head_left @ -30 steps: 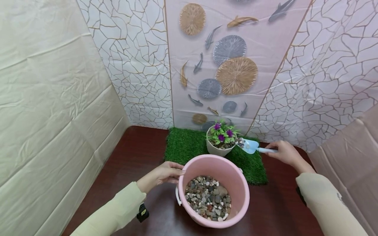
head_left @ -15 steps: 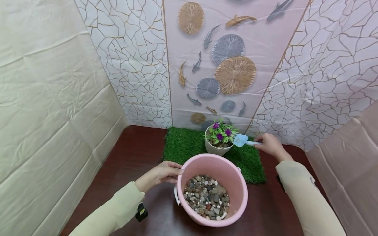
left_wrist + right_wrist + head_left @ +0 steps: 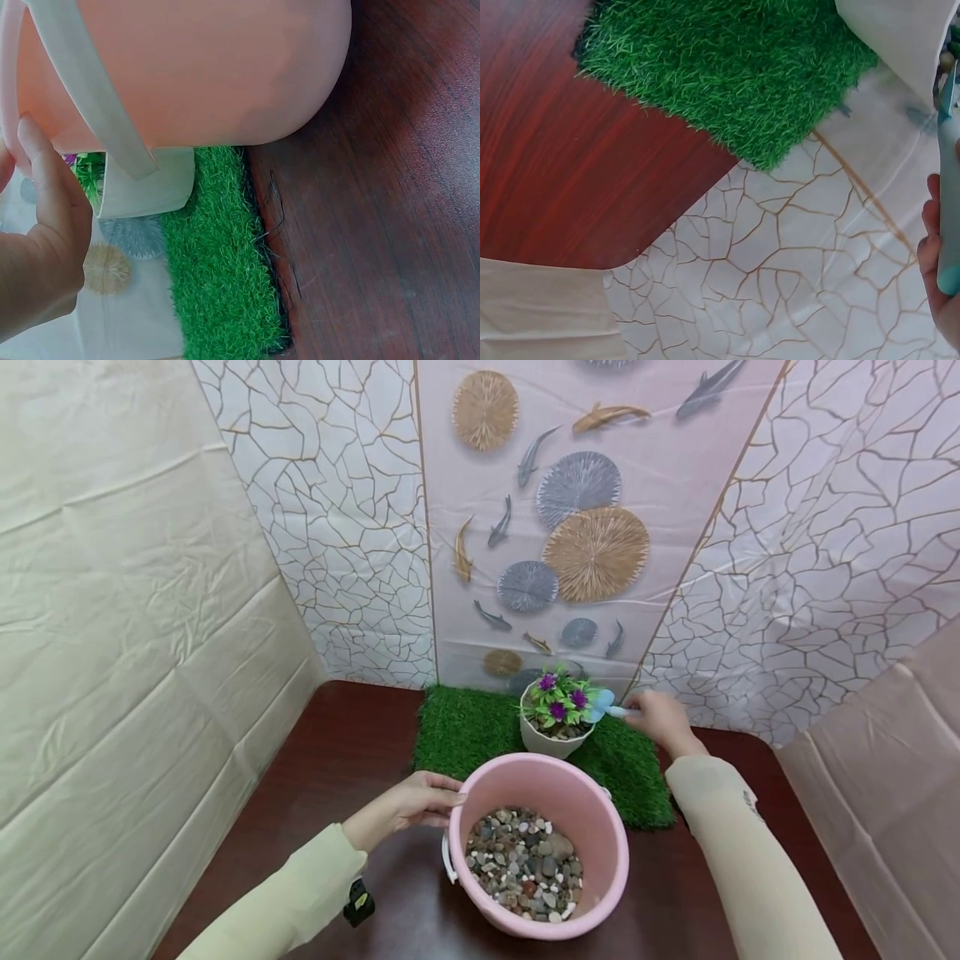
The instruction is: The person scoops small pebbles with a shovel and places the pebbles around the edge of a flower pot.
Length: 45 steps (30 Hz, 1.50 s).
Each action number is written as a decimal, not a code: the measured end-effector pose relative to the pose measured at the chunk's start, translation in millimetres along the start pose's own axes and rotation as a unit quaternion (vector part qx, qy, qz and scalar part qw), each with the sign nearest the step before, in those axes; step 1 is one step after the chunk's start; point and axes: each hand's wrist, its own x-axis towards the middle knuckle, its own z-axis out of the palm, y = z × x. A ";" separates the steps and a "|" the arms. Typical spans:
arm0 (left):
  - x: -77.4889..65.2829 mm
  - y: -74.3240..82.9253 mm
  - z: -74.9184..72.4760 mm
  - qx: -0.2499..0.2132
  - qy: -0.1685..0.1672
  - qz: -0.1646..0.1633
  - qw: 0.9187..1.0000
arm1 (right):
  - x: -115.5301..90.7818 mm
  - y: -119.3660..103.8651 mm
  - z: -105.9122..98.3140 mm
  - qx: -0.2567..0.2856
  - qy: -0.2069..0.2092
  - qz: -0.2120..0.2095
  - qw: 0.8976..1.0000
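Note:
My left hand [image 3: 420,800] grips the left rim of a pink bucket [image 3: 596,839], which holds many mixed pebbles [image 3: 517,868]. In the left wrist view the thumb [image 3: 46,180] lies against the bucket's rim. My right hand [image 3: 662,720] holds a light blue hand trowel [image 3: 600,703] by its handle. The trowel's blade is tilted at the right edge of a white flower pot [image 3: 551,745]. A plant with purple flowers [image 3: 557,711] stands in that pot, with pebbles around its base. In the right wrist view the trowel handle [image 3: 950,202] shows at the right edge.
The pot stands on a green artificial grass mat [image 3: 472,727] at the back of a dark red wooden table [image 3: 337,752]. Patterned cloth [image 3: 360,527] hangs behind, with beige cloth [image 3: 150,693] at both sides. The bucket's white handle [image 3: 449,858] hangs at its left.
My right hand has moved left with the trowel, and its blade has tipped over the pot's edge. Pebbles seen on the blade earlier no longer show there. The left hand stays on the bucket.

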 end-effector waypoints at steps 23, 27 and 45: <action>1.4 -1.0 0.2 -0.003 0.004 -0.001 1.000 | -5.7 -6.8 7.8 -0.040 0.145 0.046 0.988; 1.0 -0.5 0.5 -0.002 0.005 -0.002 1.000 | -13.4 -1.4 3.6 -0.014 0.160 0.049 0.986; -0.1 -1.2 0.8 -0.011 0.000 0.003 1.000 | -53.4 -0.3 -28.1 0.047 0.188 0.073 0.978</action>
